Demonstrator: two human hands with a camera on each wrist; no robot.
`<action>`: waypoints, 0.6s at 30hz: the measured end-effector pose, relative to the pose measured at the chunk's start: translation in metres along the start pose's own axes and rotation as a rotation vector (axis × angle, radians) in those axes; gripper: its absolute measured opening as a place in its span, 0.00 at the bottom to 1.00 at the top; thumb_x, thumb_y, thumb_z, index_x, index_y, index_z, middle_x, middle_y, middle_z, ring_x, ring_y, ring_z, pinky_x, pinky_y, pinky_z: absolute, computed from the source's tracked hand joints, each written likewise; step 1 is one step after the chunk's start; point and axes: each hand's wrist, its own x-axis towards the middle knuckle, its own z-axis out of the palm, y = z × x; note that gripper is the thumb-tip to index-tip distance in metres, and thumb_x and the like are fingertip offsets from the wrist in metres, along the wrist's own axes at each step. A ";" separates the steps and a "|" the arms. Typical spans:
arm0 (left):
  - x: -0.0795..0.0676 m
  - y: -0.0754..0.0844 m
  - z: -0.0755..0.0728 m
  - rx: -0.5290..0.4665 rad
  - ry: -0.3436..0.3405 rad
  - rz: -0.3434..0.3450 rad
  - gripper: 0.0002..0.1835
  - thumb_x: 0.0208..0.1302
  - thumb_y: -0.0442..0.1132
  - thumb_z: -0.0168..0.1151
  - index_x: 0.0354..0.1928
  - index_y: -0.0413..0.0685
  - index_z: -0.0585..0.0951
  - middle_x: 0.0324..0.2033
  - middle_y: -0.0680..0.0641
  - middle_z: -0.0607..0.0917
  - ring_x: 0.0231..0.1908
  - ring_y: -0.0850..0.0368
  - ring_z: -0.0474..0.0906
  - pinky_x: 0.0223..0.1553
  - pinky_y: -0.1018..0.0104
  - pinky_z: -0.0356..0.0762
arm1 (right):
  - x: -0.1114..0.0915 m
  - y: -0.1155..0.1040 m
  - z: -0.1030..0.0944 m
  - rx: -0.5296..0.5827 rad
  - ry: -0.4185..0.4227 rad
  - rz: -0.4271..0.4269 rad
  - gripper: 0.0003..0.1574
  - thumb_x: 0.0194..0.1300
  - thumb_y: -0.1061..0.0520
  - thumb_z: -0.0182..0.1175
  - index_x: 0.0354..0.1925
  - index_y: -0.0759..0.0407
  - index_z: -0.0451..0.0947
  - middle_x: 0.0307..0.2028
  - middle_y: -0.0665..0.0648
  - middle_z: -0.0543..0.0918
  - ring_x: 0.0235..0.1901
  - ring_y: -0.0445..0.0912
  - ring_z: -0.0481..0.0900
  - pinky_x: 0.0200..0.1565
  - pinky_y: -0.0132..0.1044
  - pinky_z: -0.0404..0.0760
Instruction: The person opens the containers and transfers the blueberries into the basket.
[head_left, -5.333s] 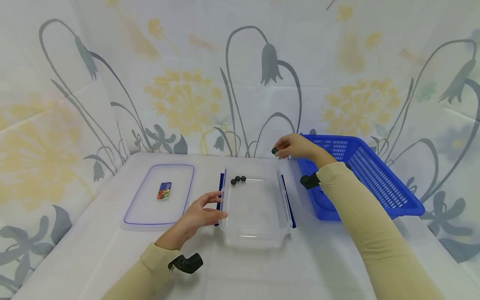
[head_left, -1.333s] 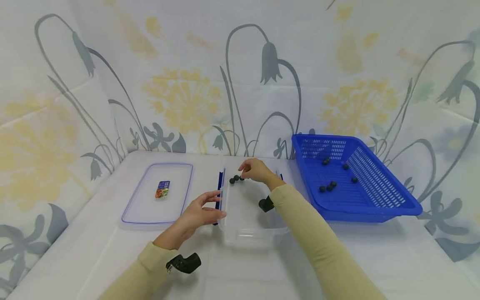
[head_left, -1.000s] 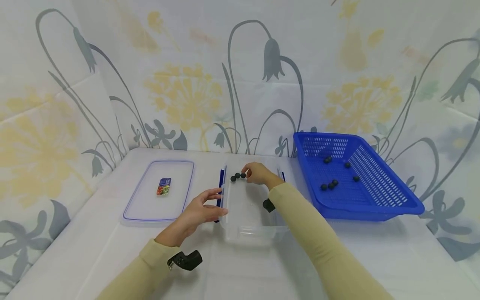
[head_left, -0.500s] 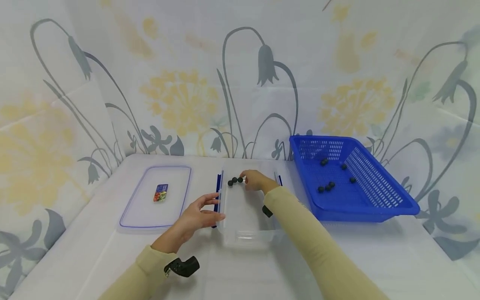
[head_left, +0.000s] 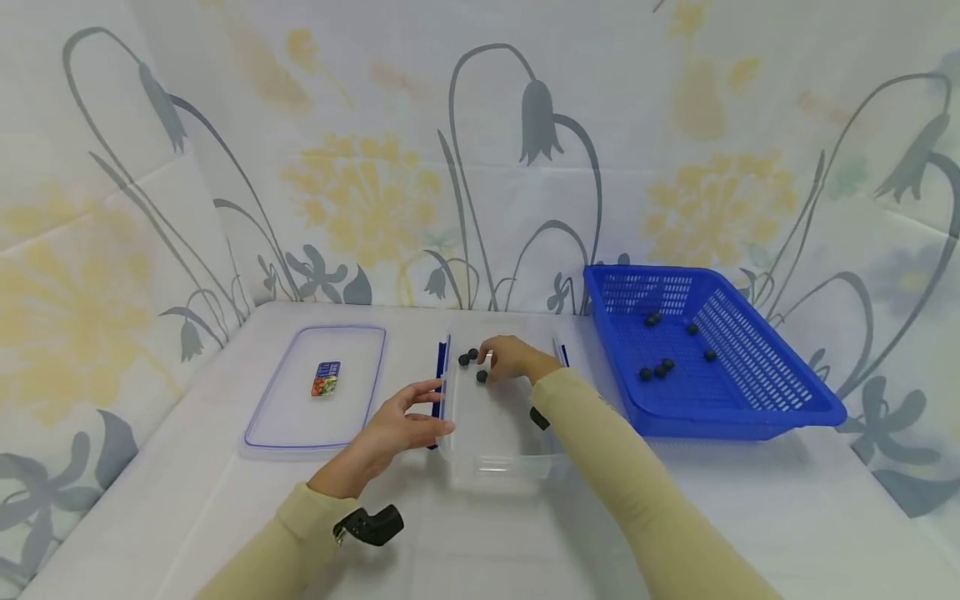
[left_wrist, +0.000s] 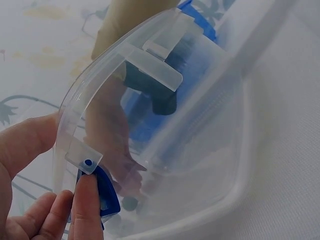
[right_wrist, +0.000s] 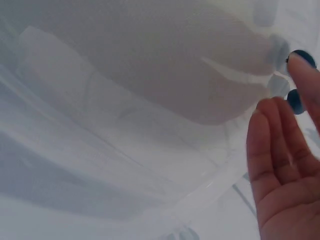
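A clear plastic box (head_left: 498,462) with blue side latches stands in the middle of the table. My left hand (head_left: 397,427) holds its left side, fingers at the blue latch (left_wrist: 107,192) and thumb at the rim. My right hand (head_left: 512,358) reaches inside, over the back half of the floor, fingers extended downward. Small dark round balls lie there: one ball (head_left: 482,377) right at my fingertips, and a pair (head_left: 468,357) near the back left wall. In the right wrist view the thumb tip overlaps a ball (right_wrist: 304,57), with another ball (right_wrist: 295,102) at the fingertips.
A blue perforated basket (head_left: 750,427) with several more dark balls (head_left: 657,370) stands at the right. On the left, a clear lid (head_left: 300,429) with a blue seal and a colourful label (head_left: 326,378) lies flat. A patterned cloth hangs behind the table.
My right hand carried a ball from beside the basket into the box. Within the last half second, one ball shifted forward, away from the row. My left hand stays on the box.
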 end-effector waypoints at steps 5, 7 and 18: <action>0.000 0.002 0.000 0.001 0.004 -0.006 0.37 0.53 0.34 0.70 0.66 0.48 0.65 0.59 0.41 0.68 0.45 0.51 0.75 0.46 0.57 0.78 | 0.002 0.000 0.001 0.025 -0.072 -0.054 0.15 0.51 0.62 0.69 0.40 0.56 0.79 0.31 0.53 0.77 0.32 0.45 0.73 0.36 0.33 0.75; 0.001 0.003 0.000 0.002 0.011 -0.002 0.37 0.53 0.34 0.69 0.66 0.48 0.65 0.58 0.41 0.68 0.45 0.51 0.75 0.46 0.57 0.78 | 0.003 -0.002 0.001 0.026 -0.084 -0.067 0.16 0.51 0.62 0.70 0.40 0.56 0.79 0.31 0.53 0.77 0.32 0.45 0.74 0.36 0.33 0.75; 0.001 0.000 0.000 -0.007 0.017 -0.010 0.37 0.52 0.33 0.70 0.65 0.48 0.66 0.58 0.42 0.69 0.43 0.52 0.76 0.45 0.56 0.78 | 0.005 -0.017 0.016 0.020 -0.196 -0.200 0.14 0.53 0.59 0.69 0.40 0.54 0.80 0.30 0.50 0.77 0.30 0.42 0.73 0.34 0.30 0.75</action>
